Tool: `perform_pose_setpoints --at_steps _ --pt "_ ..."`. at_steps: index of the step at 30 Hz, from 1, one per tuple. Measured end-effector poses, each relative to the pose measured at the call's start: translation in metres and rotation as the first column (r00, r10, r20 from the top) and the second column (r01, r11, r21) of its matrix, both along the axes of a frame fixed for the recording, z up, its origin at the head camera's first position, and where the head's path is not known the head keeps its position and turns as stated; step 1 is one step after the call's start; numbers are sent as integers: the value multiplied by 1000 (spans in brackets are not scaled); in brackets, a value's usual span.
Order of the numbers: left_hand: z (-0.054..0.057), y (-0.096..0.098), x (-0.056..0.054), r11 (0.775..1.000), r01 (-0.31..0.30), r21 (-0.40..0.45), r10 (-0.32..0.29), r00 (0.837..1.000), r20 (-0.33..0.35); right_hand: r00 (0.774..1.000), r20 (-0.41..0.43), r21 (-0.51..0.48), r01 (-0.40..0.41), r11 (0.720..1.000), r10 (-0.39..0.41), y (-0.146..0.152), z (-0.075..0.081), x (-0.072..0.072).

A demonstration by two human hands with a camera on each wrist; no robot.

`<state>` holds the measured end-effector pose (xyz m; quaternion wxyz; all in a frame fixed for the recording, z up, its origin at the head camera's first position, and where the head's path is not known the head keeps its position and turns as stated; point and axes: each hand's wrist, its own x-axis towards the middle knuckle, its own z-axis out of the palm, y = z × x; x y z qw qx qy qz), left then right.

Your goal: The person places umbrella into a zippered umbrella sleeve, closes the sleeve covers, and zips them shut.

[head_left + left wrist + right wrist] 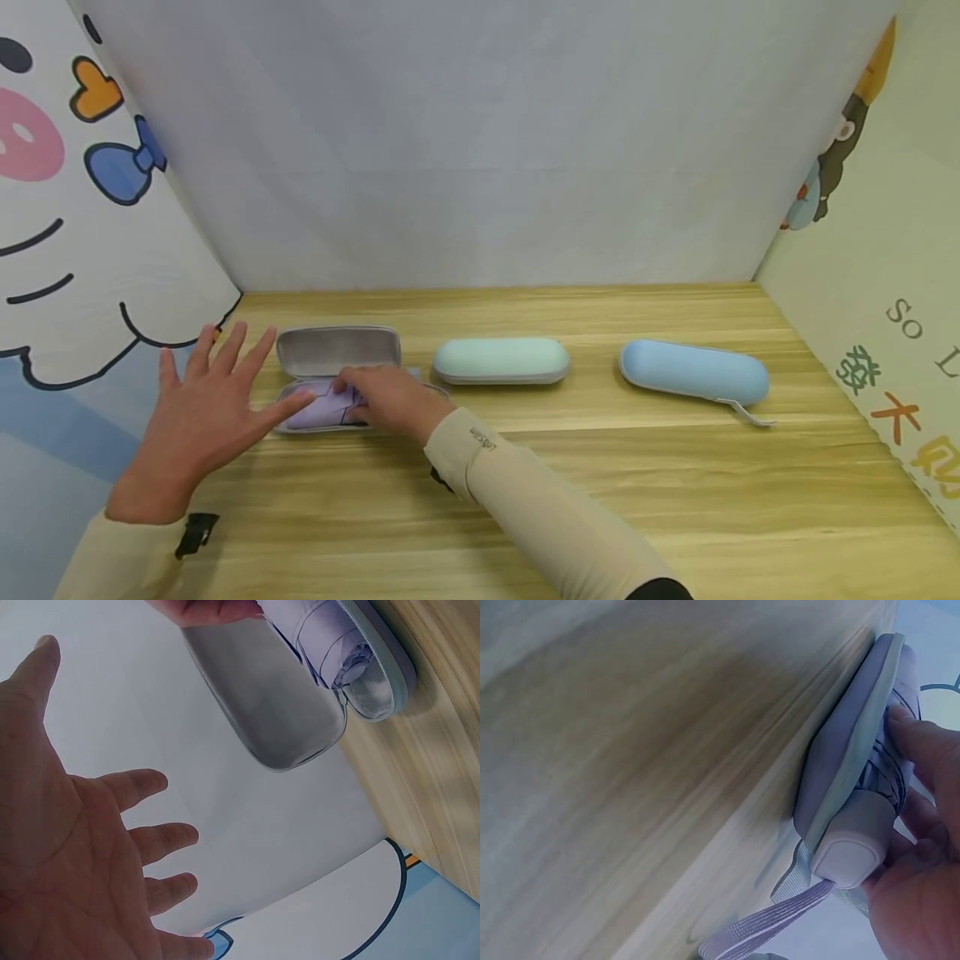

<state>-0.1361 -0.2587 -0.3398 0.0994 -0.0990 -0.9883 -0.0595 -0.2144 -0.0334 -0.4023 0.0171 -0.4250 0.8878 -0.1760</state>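
A folded lilac umbrella [318, 408] lies in the lower half of an unzipped case [337, 350], whose grey-lined lid leans back. My right hand [397, 400] grips the umbrella around its middle, thumb and fingers on opposite sides. In the right wrist view the umbrella's blocky handle [847, 859] pokes past the case's end, trailing a woven wrist strap [772, 922]. To the left of the case, my left hand [206, 417] is raised with fingers spread and holds nothing. Its palm [75, 847] faces the case in the left wrist view.
Right of the open case sits a closed mint-green case [501, 360]. Farther right is a closed light-blue case [693, 371] with a pale strap [742, 410]. All rest on a wood-grain table [600, 500], backed by a pale cloth [480, 167] and flanked by printed side panels.
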Motion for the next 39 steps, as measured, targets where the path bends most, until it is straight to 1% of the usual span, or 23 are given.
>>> perform_pose_setpoints --at_steps 12,25,28,34,39 --pt "-3 -2 0 1000 -1 -3 1 1000 17 1000 -21 -7 -7 1000 7 4 -2 2" --pt "-6 -4 1 1000 -2 -10 3 1000 26 999 -30 -1 -39 999 39 12 -5 4" --pt "-7 -5 3 1000 -5 -2 5 1000 28 999 -29 8 -46 999 46 20 -3 10" --pt "-10 -6 5 1000 -6 11 6 1000 30 999 -12 34 -51 998 51 49 3 28" --pt "-10 -3 5 1000 -4 18 3 1000 30 999 -12 55 -46 997 47 74 5 41"
